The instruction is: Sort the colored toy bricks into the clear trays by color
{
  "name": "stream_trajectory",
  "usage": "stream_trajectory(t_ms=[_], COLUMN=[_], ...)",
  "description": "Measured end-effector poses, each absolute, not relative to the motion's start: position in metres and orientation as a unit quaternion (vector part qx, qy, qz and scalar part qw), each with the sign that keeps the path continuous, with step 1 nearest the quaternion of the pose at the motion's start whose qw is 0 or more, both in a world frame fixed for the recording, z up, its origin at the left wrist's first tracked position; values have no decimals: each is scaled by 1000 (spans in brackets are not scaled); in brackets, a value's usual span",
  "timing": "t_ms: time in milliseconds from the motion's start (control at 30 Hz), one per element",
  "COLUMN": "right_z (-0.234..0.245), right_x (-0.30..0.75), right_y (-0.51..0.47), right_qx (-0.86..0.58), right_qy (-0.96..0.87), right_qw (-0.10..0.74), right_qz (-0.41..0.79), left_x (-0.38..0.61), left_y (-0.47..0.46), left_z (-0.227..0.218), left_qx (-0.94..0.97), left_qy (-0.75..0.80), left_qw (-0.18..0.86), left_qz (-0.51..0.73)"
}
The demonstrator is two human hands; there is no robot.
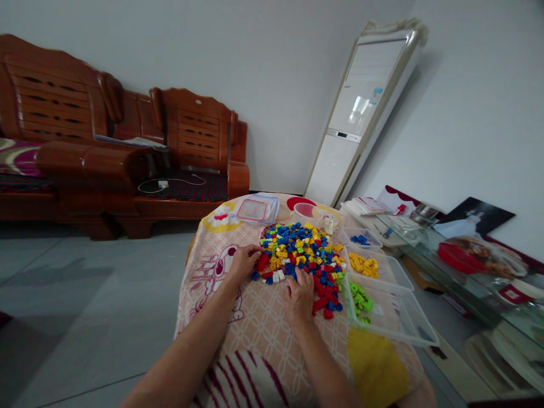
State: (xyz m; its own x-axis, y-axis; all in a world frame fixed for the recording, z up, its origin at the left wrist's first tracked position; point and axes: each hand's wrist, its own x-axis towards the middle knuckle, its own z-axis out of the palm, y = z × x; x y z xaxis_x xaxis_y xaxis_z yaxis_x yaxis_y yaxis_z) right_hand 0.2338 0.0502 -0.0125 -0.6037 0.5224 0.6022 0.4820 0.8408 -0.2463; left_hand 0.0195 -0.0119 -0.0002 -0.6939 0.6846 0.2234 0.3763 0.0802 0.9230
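Remotely, I had the left hand [245,262] at the left edge of the mixed brick pile [300,248] on the cloth [266,320], the right hand [300,296] at its near edge; I couldn't tell whether either gripped a piece; to the right, 3 clear boxes [403,326] held single-colour bricks [363,265]

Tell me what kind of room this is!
Probably a living room in a home: there's shiny wooden seating, what looks like a tall white air conditioner, and colourful toy bricks on a cartoon-patterned cloth.
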Motion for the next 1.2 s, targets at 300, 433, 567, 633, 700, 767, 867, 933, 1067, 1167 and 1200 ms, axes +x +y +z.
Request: stream_trajectory(t_ms=[300, 433, 567, 633, 700, 767, 867, 933, 1067, 1167, 1200], right_z=[-10, -6, 5, 11, 18, 26, 51, 77, 122, 119, 110], right_x=[237, 237, 239, 242, 245, 245, 240, 235, 233, 240, 243], right_y=[50, 47, 42, 43, 52, 71, 121, 162, 218, 211, 201], right_qx=[-240, -199, -212, -244, -287, -321, -353, -379, -395, -395, -387], right_qy=[-869, -853, -833, -814, -778, -732, -692, -692, -701, -733, -752], right_qw=[428, 478, 484, 460, 415, 376, 388, 435, 488, 484, 476], right_qz=[55, 73, 163, 258, 374, 468, 495, 434, 338, 269, 241], left_x=[19, 18, 17, 17, 17, 17, 18, 19, 20, 20, 20], left_y=[-11, -11, -12, -12, -12, -12, -13, -14, -16, -15, -15], left_z=[-2, -1, 0, 0, 0, 0, 2, 4, 7, 7, 7], left_qx=[363, 374, 384, 388, 391, 397, 400, 396, 388, 386, 386], left_qy=[712, 712, 721, 728, 733, 731, 728, 731, 739, 736, 734], left_qw=[141, 137, 122, 109, 99, 95, 100, 106, 104, 103, 103], left_qz=[584, 578, 564, 554, 548, 548, 548, 546, 541, 547, 549])
